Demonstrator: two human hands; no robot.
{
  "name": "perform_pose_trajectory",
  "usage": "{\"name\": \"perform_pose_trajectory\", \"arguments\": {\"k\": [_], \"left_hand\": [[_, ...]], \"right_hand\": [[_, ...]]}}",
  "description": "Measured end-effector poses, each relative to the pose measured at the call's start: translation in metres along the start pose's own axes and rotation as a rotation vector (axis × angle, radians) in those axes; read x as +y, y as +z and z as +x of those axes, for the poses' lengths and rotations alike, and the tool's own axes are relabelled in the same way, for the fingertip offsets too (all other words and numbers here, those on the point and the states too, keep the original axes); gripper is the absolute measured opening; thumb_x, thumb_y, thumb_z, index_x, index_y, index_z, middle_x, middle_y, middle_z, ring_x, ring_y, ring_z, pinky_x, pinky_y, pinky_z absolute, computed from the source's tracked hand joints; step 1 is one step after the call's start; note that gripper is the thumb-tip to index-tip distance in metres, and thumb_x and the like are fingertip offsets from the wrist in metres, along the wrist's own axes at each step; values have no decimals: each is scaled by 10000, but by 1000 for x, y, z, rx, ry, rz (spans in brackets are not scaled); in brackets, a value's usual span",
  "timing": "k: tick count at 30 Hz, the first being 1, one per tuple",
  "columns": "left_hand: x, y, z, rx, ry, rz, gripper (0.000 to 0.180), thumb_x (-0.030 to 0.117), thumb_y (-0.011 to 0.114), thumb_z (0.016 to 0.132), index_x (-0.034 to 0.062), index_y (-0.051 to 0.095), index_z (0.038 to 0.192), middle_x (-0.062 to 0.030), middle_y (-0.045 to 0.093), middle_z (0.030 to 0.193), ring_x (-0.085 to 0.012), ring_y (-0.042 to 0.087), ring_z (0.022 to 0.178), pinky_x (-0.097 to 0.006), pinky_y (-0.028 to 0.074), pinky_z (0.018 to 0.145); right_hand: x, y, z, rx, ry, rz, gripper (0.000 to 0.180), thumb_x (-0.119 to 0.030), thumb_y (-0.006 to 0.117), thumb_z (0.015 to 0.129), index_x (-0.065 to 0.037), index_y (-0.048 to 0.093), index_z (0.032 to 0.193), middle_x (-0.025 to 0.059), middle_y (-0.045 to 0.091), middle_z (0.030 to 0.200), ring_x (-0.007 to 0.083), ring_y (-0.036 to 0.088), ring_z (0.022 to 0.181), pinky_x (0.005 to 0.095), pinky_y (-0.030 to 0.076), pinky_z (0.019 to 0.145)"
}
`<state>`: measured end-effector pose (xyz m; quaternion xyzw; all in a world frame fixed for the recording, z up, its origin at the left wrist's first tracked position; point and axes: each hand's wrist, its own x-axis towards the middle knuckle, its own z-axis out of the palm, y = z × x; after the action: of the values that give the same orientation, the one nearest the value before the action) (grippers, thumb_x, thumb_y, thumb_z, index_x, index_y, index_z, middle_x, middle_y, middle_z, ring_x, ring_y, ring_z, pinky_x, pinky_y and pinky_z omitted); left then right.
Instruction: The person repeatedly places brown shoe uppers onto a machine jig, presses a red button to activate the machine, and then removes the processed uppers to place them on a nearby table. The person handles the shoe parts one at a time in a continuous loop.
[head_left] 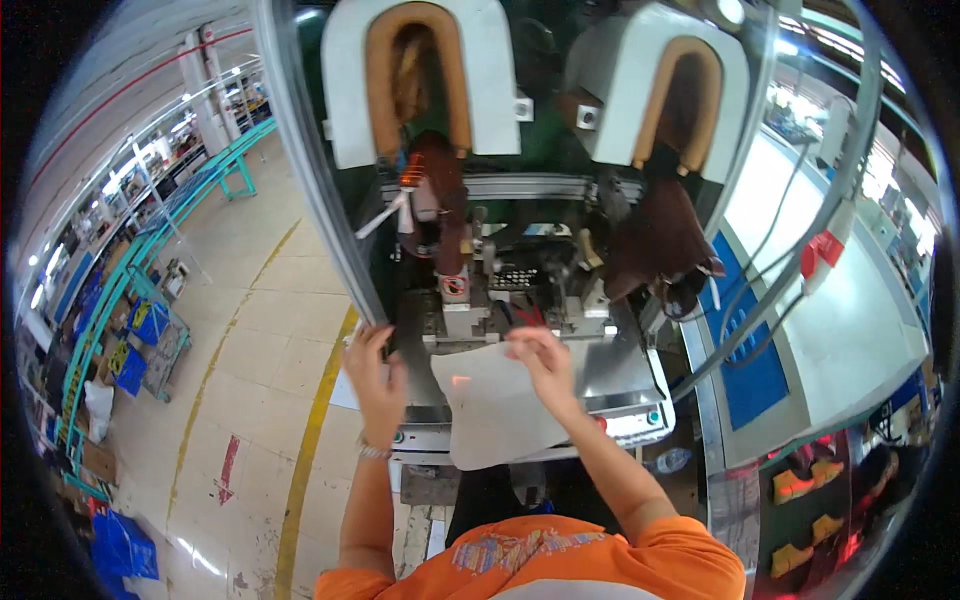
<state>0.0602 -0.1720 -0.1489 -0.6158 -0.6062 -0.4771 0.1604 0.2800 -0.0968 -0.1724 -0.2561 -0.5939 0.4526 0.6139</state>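
A thin pale sheet point(495, 415) with curved edges lies over the front of a machine's metal bed point(620, 370), its lower part hanging past the front edge. My right hand point(543, 368) pinches the sheet's upper right edge between thumb and fingers. At the left side of the bed my left hand point(377, 388) is raised, holding nothing, with thumb and fingers apart, near the frame post point(335, 220). Dark brown leather pieces hang at the machine's two stations: one piece point(450, 205) at the left and a wider one point(655, 240) at the right.
Above the stations are two white U-shaped housings with tan padded arches point(460, 80) point(715, 80). A metal clamp assembly point(520, 275) sits between the stations. On the right stand a white-topped bench point(860, 350) and a rack of orange-yellow shoes point(795, 487). Yellow-lined floor point(250, 350) stretches leftward.
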Motion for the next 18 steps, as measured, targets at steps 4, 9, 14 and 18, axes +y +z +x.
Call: {"name": "perform_pose_trajectory", "arguments": {"k": [4,9,14,18], "left_hand": [[-191,10,-194,-170,-638,16,631,159,656,719,-59,353,1227,-252,426,1198,-353,379,1158,-397,304,978],[-131,36,-189,-347,-1227,-454,785,77,684,618,-32,260,1270,-182,448,1135,-251,500,967,-294,465,708],[-155,35,-199,-228,-1007,-242,780,-41,668,552,-25,300,1240,-182,466,1091,-262,505,954,-304,459,732],[-50,52,-132,-135,-420,15,686,-31,603,648,1,316,1271,-199,419,1229,-339,373,1168,-394,339,954]], "right_hand": [[-112,-82,-14,214,-609,-558,117,-9,595,747,3,568,860,70,581,793,130,556,686,230,427,613],[-186,-143,24,341,-561,-845,240,-3,624,701,-5,576,937,92,521,917,126,475,643,231,390,607],[-199,-133,68,113,-726,-1009,276,27,592,663,-28,602,933,84,541,902,169,501,669,256,381,627],[-194,-145,70,93,-945,-1263,267,31,569,625,-59,627,870,51,568,826,181,521,683,282,359,657]]}}
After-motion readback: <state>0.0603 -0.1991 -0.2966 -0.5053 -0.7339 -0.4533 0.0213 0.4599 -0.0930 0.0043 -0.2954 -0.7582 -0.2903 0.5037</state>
